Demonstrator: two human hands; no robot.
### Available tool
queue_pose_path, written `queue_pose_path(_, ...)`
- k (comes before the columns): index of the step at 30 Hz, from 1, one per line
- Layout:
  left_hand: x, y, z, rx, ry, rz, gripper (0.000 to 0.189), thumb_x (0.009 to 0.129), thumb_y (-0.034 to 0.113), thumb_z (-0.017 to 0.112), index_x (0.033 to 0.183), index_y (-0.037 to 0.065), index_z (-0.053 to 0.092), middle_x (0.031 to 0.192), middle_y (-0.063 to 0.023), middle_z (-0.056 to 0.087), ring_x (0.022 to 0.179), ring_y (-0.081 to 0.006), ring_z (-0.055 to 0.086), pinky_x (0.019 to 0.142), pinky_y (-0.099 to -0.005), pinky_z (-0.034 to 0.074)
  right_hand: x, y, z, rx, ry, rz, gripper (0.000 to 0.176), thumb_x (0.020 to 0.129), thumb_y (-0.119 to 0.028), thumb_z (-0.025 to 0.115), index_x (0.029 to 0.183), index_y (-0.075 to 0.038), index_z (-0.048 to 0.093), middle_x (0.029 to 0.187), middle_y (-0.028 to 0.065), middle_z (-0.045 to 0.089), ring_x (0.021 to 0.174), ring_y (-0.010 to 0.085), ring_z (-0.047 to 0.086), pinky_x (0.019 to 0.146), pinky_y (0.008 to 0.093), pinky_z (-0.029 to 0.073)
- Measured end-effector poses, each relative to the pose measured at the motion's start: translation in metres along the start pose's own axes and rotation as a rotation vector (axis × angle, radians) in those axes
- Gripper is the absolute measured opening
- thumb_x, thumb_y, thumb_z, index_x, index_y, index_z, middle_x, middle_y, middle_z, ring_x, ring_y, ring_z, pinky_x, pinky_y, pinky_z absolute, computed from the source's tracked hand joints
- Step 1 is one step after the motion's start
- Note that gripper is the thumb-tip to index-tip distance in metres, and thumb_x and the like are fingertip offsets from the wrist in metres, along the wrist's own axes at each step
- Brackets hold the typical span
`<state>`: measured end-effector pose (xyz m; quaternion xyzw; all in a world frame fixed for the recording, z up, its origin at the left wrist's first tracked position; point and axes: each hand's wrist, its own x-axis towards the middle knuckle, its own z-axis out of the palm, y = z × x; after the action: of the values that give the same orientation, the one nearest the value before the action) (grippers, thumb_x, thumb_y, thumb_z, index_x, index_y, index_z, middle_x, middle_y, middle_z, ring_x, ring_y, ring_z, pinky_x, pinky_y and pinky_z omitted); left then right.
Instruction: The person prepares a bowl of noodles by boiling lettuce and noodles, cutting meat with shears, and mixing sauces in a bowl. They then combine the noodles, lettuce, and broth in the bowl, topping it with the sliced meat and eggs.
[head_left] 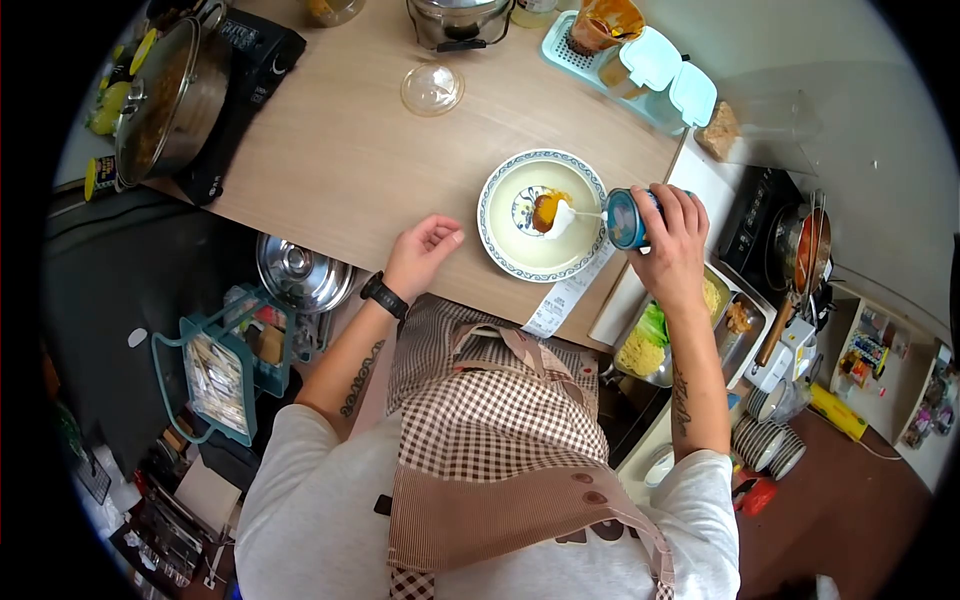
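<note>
**Blue can tipped over the patterned bowl**

At the near edge of the tabletop (340, 160), the left hand (425, 252) rested with fingers loosely curled, its grip open and holding nothing. A paper slip (563, 298) hung over that same edge, just below the bowl (497, 235). The bowl stood toward the near right corner, holding a dab of orange sauce (547, 210). The right hand (672, 238) had its grip closed around a blue can (625, 218), tipped sideways at the bowl's right rim, with white cream (575, 212) stretching from it to the sauce. Farther back lay a clear lid (432, 88). A large pan (170, 95) sat at the far left corner, and a teal condiment box (640, 65) at the far right.
</note>
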<state>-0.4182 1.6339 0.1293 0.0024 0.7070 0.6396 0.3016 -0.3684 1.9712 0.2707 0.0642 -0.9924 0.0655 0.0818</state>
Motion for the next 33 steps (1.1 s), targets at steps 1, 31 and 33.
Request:
queue_pose_path(1,0.000,0.001,0.001,-0.010,-0.010,0.000,0.025,0.093,0.018,0.069,0.110,0.000,0.064,0.087,-0.0007,0.066,0.079,-0.0068,0.058,0.074,-0.0229,0.049,-0.002,0.002,0.006,0.085,0.021,0.045,0.076,0.058,-0.004,0.078,0.130,-0.017,0.057,0.125,0.0090,0.057,0.119,0.0306,0.052,0.108,0.0481,0.034)
queue_pose_path(31,-0.040,0.033,0.080,-0.570,-0.041,0.001,0.070,0.080,-0.005,0.046,0.149,0.002,0.031,0.148,-0.0133,0.041,0.136,-0.0275,0.041,0.114,-0.0415,0.034,-0.133,0.271,-0.051,-0.426,0.403,0.821,0.047,0.083,-0.027,0.070,0.123,-0.005,0.060,0.119,0.0162,0.062,0.109,0.0352,0.055,0.093,0.0484,0.044)
queue_pose_path(33,-0.062,0.048,0.106,-0.609,0.049,-0.028,0.070,0.080,-0.001,0.048,0.148,0.002,0.031,0.147,-0.0138,0.042,0.135,-0.0291,0.043,0.114,-0.0430,0.034,-0.158,0.314,-0.079,-0.442,0.040,1.034,0.042,0.082,-0.033,0.073,0.111,-0.004,0.067,0.110,0.0168,0.067,0.107,0.0350,0.059,0.089,0.0461,0.049)
